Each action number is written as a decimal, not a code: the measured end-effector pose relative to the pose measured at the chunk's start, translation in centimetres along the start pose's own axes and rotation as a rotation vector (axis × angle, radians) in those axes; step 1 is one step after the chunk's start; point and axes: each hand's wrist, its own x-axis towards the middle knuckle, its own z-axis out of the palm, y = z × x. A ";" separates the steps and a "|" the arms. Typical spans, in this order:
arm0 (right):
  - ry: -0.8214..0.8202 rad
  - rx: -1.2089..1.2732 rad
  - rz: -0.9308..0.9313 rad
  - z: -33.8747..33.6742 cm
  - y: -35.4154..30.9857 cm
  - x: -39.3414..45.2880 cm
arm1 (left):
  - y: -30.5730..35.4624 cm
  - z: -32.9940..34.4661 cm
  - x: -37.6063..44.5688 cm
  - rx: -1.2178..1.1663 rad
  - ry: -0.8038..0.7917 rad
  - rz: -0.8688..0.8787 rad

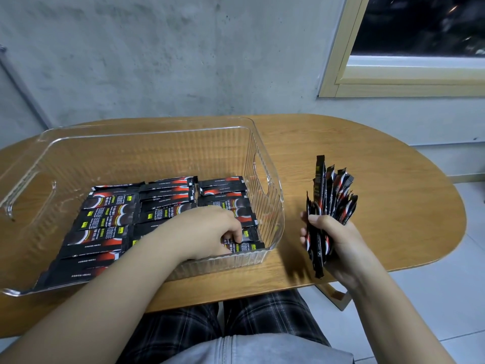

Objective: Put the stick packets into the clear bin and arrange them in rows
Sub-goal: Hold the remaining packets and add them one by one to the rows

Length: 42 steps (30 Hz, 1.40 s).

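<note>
2 hands were at work. Our left hand curled its fingers onto a packet lying flat in the near right corner of the clear bin, long axis running left to right like the 3 rows there. Just right of the bin, our right hand gripped an upright bundle of packets.

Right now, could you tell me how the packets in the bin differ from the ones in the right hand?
The packets in the clear bin lie flat in side-by-side rows; the bundle of packets stands roughly upright, fanned out, outside the clear bin above the table. The right hand grips the bundle; the left hand touches only the nearest binned packets. Both share the black-and-red design.
</note>
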 end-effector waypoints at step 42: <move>-0.313 -0.120 0.017 -0.3 -0.9 -2.2 | 4.9 -2.6 0.4 -0.049 0.724 0.465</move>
